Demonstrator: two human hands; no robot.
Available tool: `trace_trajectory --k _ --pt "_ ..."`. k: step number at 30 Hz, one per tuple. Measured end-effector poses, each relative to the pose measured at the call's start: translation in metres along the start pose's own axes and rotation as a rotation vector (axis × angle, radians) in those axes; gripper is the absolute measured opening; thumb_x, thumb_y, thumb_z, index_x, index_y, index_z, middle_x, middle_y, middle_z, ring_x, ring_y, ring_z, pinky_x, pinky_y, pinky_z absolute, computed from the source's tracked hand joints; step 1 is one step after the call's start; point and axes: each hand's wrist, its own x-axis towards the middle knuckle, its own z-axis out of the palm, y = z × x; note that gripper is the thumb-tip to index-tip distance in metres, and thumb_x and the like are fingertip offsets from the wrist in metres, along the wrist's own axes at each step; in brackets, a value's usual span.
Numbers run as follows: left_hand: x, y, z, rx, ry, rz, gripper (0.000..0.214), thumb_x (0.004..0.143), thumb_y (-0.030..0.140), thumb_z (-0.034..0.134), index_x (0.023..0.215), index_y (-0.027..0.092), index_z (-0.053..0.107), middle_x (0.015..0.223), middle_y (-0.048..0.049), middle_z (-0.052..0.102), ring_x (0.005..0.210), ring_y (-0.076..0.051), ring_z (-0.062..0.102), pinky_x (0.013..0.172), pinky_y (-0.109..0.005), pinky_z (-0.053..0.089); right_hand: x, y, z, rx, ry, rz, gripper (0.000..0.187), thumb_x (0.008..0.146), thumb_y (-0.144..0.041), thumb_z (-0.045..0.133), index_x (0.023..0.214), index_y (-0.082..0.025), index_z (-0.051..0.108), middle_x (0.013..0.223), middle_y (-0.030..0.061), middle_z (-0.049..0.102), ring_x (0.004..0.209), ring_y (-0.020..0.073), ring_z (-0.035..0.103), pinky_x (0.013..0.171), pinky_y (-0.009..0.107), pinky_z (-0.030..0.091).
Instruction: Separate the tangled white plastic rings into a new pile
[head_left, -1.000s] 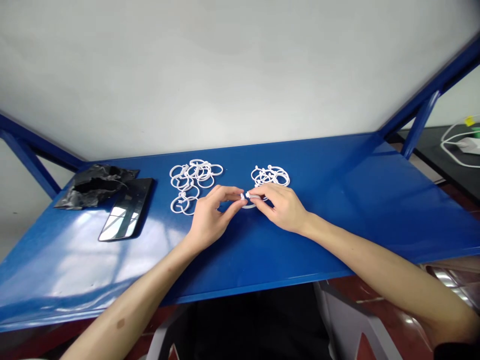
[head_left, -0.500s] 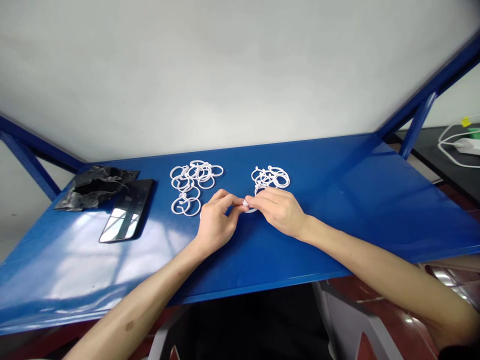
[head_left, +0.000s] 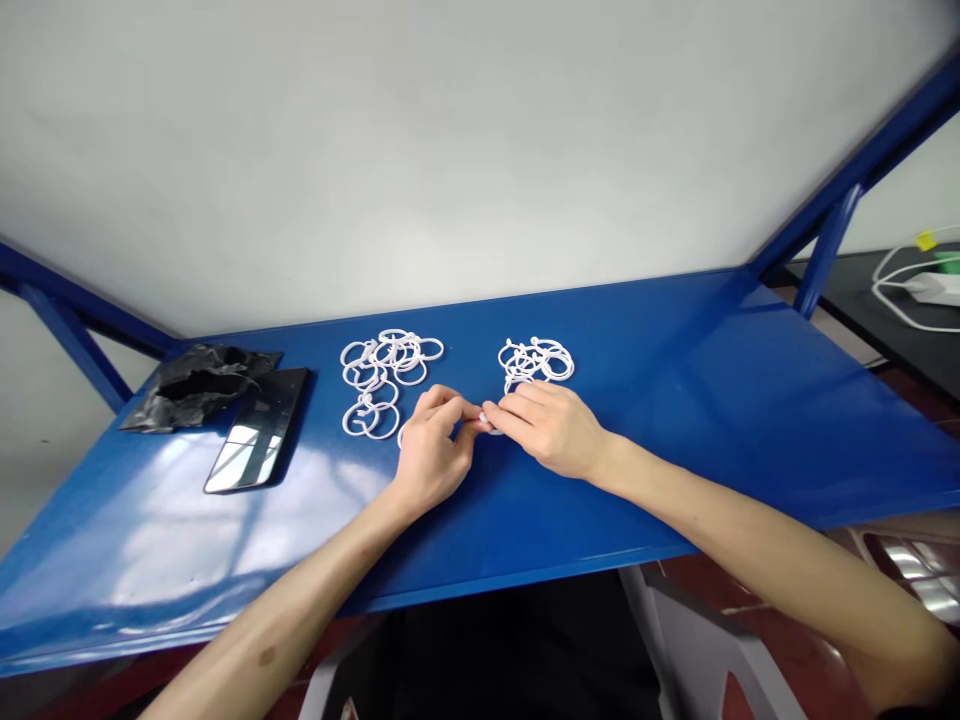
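One white ring (head_left: 484, 418), in work, closure unclear: left hand (head_left: 436, 442) and right hand (head_left: 553, 428), grips pinching it. Two loose piles: left rings (head_left: 405, 352), right rings (head_left: 556, 362); finished share unclear.

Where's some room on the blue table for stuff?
The blue table is bare right of the right ring pile and in front of the phone. Crowded: the left ring pile, the black bag, and around left hand and right hand.
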Motion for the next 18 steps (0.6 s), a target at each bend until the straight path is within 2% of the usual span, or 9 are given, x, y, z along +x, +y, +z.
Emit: trace_trajectory --k 3,5,7,10,12,15,18 --pt "0.004 -0.001 -0.002 -0.004 -0.014 0.011 0.013 0.089 0.018 0.061 0.081 0.022 0.07 0.083 -0.0028 0.066 0.079 -0.017 0.065 0.073 -0.03 0.055 0.003 0.002 0.002 -0.033 0.017 -0.033 0.026 0.105 -0.017 0.048 0.102 -0.015 0.074 0.078 0.0057 0.07 0.072 0.0175 0.06 0.064 0.033 0.044" --pt "0.011 -0.002 -0.009 -0.004 -0.069 0.036 0.015 0.091 0.022 0.06 0.082 0.023 0.072 0.085 -0.0034 0.067 0.08 -0.017 0.065 0.075 -0.03 0.055 0.005 0.005 0.002 -0.038 0.013 -0.014 0.028 0.105 -0.018 0.047 0.101 -0.016 0.074 0.078 0.005 0.07 0.072 0.0174 0.061 0.063 0.033 0.045" --pt "0.019 -0.004 -0.021 0.014 -0.143 0.076 0.019 0.095 0.026 0.056 0.088 0.023 0.074 0.089 -0.0043 0.07 0.081 -0.018 0.066 0.077 -0.031 0.055 0.007 0.01 0.0 -0.011 0.01 0.049 0.028 0.105 -0.018 0.047 0.103 -0.02 0.074 0.082 0.0041 0.072 0.076 0.0172 0.062 0.066 0.032 0.046" --pt "0.032 -0.015 -0.042 0.105 -0.13 0.103 0.025 0.099 0.027 0.049 0.102 0.024 0.074 0.092 -0.0047 0.075 0.09 -0.02 0.065 0.085 -0.035 0.054 0.007 0.022 -0.004 0.017 0.031 0.191 0.026 0.105 -0.022 0.049 0.105 -0.024 0.074 0.093 0.0043 0.073 0.085 0.0177 0.063 0.072 0.033 0.05" --pt "0.036 -0.027 -0.055 0.186 -0.135 0.124 0.027 0.098 0.024 0.047 0.106 0.023 0.073 0.092 -0.004 0.076 0.093 -0.022 0.064 0.088 -0.038 0.053 0.004 0.033 -0.006 -0.012 0.044 0.306 0.025 0.105 -0.026 0.05 0.103 -0.023 0.074 0.097 0.0064 0.071 0.086 0.0193 0.061 0.07 0.033 0.05" --pt "0.038 -0.046 -0.066 0.298 -0.266 0.166 0.028 0.09 0.02 0.05 0.107 0.023 0.071 0.096 -0.0044 0.075 0.095 -0.025 0.062 0.092 -0.043 0.05 -0.005 0.053 -0.007 -0.057 0.021 0.431 0.025 0.104 -0.028 0.05 0.103 -0.022 0.074 0.098 0.0089 0.066 0.088 0.0219 0.057 0.065 0.035 0.05" --pt "0.035 -0.058 -0.067 0.362 -0.422 0.159 0.033 0.082 0.022 0.054 0.111 0.023 0.07 0.099 -0.0057 0.073 0.097 -0.028 0.062 0.092 -0.047 0.048 -0.013 0.069 -0.005 -0.062 -0.038 0.469 0.025 0.103 -0.026 0.05 0.107 -0.022 0.074 0.098 0.0094 0.064 0.091 0.0241 0.055 0.066 0.037 0.05"
